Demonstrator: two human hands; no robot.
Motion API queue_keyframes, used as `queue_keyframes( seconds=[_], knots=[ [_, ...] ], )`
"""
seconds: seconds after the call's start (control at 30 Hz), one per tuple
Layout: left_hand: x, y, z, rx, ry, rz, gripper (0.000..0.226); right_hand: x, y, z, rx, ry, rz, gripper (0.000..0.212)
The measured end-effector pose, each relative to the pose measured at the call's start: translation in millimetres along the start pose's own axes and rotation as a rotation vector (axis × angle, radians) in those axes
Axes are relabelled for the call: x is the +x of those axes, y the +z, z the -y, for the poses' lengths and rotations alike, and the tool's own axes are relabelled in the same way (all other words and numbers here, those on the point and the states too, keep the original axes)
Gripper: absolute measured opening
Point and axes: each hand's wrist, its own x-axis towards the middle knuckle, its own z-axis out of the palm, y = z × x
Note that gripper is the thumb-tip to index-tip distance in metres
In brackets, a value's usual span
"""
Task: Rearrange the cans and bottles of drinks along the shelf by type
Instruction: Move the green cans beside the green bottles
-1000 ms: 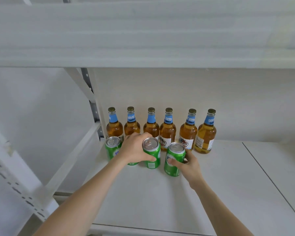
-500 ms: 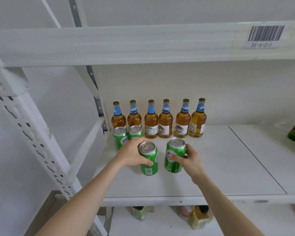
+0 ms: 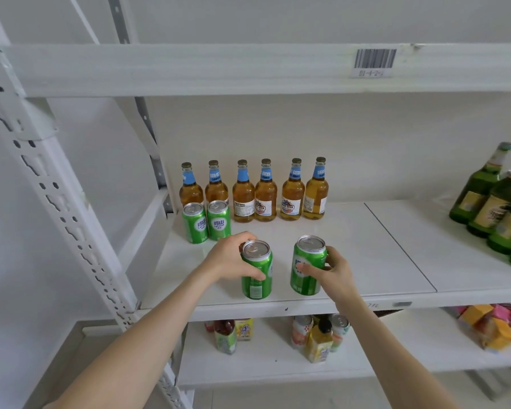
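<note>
Left can [image 3: 255,287]: upright, near shelf [image 3: 366,249] front, clamped in left grip [image 3: 232,259].
Right can [image 3: 306,283]: just right, apart, clamped in right grip [image 3: 335,271].
Amber bottles [image 3: 265,196]: far row.

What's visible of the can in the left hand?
The can is green metal with a silver top, tab in place, and a pale label panel facing the camera, unreadable. It is upright near the front edge of the shelf, apart from the other can to its right. The left hand grips its upper part, thumb across the front. Lifted or resting, I cannot tell.
</note>
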Motion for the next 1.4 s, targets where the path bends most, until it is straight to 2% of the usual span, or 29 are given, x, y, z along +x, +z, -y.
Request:
queue_keyframes(
  seconds=[0.53, 0.77, 1.07, 1.4],
  knots=[
    [0.9, 113.2, -112.2, -0.2, -0.058, -0.029, 0.065, -25.9, -163.1, -18.4, -0.017, -0.023, 0.01, 0.05],
    [23.1, 157.1, -157.8, -0.227, -0.028, 0.005, 0.065, -21.8, -232.0, -30.0, -0.002, -0.005, -0.029, 0.049],
    [95.7, 197.4, -195.5, -0.225, 0.033, 0.032, 0.067, 32.5, -295.2, -36.2, 0.025, -0.022, -0.084, 0.041],
    [188.0, 247.7, -242.6, -0.207, 0.056, 0.05, 0.067, 109.0, -363.7, -48.1, 0.081, -0.001, -0.125, 0.045]
  ],
)
